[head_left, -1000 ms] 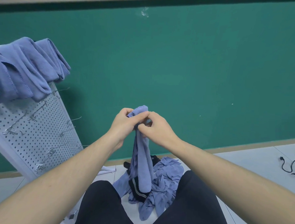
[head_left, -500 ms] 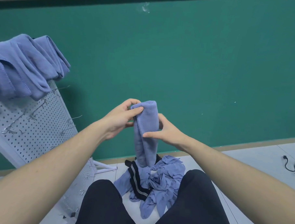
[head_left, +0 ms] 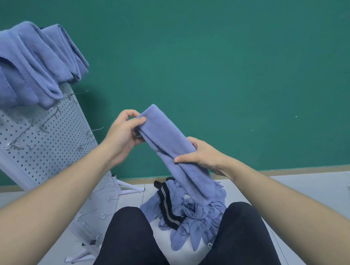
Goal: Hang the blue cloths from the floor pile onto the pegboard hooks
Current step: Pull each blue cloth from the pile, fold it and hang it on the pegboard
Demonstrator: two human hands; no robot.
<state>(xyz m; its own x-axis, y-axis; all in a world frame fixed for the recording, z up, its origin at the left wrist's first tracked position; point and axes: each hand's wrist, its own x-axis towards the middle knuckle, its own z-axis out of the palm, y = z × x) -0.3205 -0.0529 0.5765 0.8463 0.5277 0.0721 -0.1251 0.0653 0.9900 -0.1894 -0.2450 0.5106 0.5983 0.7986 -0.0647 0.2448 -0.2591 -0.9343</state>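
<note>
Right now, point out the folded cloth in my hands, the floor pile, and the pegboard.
folded cloth [head_left: 165, 140]: head view, its middle.
floor pile [head_left: 194, 217]: head view, crumpled blue centre.
pegboard [head_left: 49, 147]: head view, bare perforated panel.

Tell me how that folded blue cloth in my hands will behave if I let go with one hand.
Probably floppy: the folded blue cloth sags past the right hand, its lower end drooping toward the floor pile. Likely light, since the left hand merely pinches its top. The fold may well open.
</note>
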